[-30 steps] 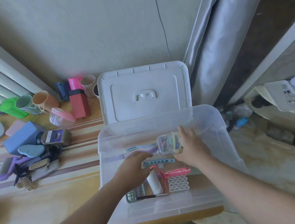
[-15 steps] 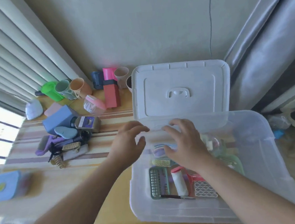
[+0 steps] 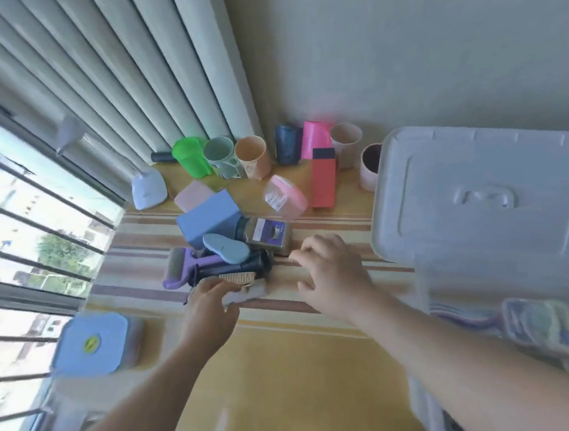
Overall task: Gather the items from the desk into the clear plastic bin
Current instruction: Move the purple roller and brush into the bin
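The left hand (image 3: pixel 208 302) grips a grey brush (image 3: pixel 245 292) at the near edge of the pile (image 3: pixel 224 255) — fingers curled over it. The right hand (image 3: pixel 329 276) hovers beside the pile, fingers loosely bent, holding nothing. Judged step: picking up the next items from the desk (image 3: pixel 289 369). Next move: lift the brush clear of the pile and carry it right to the bin (image 3: pixel 526 324), which stands at the desk's right end — lid (image 3: pixel 487 194) propped behind. Both forearms extend forward.

Clear plastic bin (image 3: pixel 509 285) blurred, cut by right edge; contents indistinct.
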Tool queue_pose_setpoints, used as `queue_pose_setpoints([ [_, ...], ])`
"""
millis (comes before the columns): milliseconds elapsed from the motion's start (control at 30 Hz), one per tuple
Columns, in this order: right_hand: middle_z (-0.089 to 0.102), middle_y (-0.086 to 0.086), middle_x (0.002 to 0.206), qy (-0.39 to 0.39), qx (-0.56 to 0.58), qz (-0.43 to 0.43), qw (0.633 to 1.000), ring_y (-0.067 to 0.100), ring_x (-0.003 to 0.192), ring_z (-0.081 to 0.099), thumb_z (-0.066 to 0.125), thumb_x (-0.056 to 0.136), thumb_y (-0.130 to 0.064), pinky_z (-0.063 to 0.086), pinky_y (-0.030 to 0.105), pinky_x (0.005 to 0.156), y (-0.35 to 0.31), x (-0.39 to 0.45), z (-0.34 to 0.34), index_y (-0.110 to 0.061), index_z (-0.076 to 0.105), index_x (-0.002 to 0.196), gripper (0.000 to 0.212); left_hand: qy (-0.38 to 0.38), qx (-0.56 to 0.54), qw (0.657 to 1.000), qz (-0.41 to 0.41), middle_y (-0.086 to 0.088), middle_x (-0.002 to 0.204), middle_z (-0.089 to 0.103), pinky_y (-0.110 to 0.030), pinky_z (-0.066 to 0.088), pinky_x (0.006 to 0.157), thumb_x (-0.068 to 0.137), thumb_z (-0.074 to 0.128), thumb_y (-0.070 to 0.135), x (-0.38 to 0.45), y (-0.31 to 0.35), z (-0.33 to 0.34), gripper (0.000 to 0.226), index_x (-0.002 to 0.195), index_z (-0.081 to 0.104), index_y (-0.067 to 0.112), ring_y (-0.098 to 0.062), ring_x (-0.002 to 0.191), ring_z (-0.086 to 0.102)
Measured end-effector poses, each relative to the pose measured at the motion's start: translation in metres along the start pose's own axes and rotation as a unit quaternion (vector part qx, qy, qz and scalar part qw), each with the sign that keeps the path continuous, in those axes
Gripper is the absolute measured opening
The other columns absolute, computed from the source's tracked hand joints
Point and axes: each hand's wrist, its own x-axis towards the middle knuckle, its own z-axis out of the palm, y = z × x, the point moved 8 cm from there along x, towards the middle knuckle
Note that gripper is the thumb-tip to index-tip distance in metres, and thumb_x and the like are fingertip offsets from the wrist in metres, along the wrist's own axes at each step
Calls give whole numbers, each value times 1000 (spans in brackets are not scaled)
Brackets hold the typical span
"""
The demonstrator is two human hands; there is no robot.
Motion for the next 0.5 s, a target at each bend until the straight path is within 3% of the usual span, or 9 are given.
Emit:
queue_pose_setpoints([
  [233,49,0,143,-119,-34,43,991,35,129,45,61,91,-50,47,49,101,-66,108,74,-27,47,149,64,-1,48,997,-64,-4,136,49,-47,42,106,79,68,22,58,-90,-42,54,132,59,32,-33,126,41],
  [367,46,7,135,-146,-55,74,985,35,125,45,65,91,-53,49,48,91,-84,149,101,-24,48,142,61,-56,34,991,-118,-11,157,24,-51,31,113,88,60,57,78,-117,-37,63,145,34,50,-40,142,29],
  [433,41,9,136,-162,-67,92,980,36,127,42,69,91,-53,47,49,91,-86,162,110,-23,47,140,62,-101,-1,986,-132,-11,161,18,-49,31,114,89,58,64,85,-125,-23,69,150,29,54,-40,144,29],
  [500,38,10,136,-187,-73,111,973,36,128,40,74,88,-53,45,49,90,-84,169,120,-23,45,139,66,-125,-9,986,-111,-8,159,18,-44,43,107,83,69,59,89,-132,-13,82,154,28,50,-34,137,42],
])
